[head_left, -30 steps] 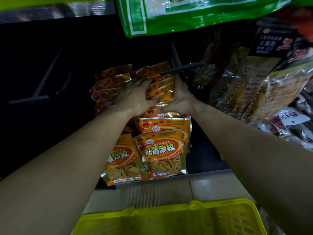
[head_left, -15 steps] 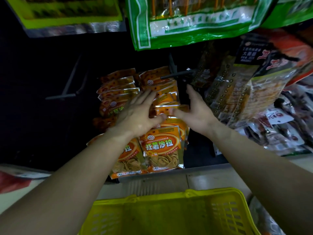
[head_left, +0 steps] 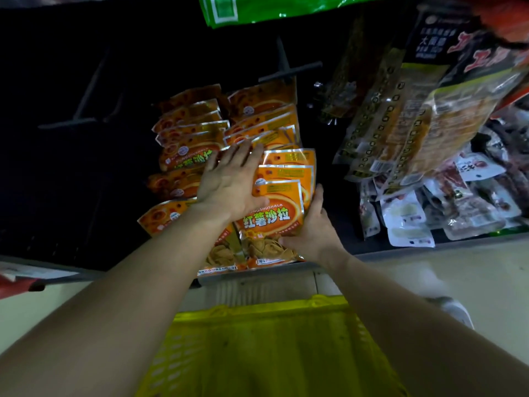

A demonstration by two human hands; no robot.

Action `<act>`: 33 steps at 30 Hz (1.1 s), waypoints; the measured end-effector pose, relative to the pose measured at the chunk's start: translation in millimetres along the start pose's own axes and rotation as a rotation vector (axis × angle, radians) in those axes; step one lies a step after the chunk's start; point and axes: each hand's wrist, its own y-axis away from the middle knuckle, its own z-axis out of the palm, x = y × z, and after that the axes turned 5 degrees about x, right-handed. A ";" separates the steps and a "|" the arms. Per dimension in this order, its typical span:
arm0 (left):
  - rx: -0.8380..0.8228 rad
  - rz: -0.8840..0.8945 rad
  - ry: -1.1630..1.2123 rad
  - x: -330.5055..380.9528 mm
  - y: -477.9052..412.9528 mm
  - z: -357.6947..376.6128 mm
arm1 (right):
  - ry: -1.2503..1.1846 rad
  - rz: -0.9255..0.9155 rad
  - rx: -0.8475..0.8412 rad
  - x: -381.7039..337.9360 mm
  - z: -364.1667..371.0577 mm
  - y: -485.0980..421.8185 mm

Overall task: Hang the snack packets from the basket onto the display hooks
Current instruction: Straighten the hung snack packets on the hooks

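Observation:
Several orange snack packets (head_left: 269, 219) hang in two rows on the dark display board. My left hand (head_left: 232, 181) lies flat with straight fingers on the upper packets, pressing them. My right hand (head_left: 312, 233) touches the right edge and lower corner of the front orange packet, thumb across its clear window. Two black display hooks, one (head_left: 289, 74) above the packets and one (head_left: 68, 121) to the left, carry nothing. The yellow basket (head_left: 257, 313) sits below my arms; I see no packets in the part that shows.
Dark and yellow-patterned snack bags (head_left: 395, 130) hang at the right, with white and clear packets (head_left: 446, 207) piled below them. A green bag (head_left: 257, 10) hangs overhead. A grey shelf edge (head_left: 429, 245) runs below the display, pale floor under it.
Both hands have come down from the upper packets to the front ones. My right hand moved from mid-air to the front packet's right edge. The view tilted downward.

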 end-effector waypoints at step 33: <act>0.130 0.015 -0.038 -1.7 -4.3 12.7 | -0.052 -0.076 0.067 14.6 5.7 -24.0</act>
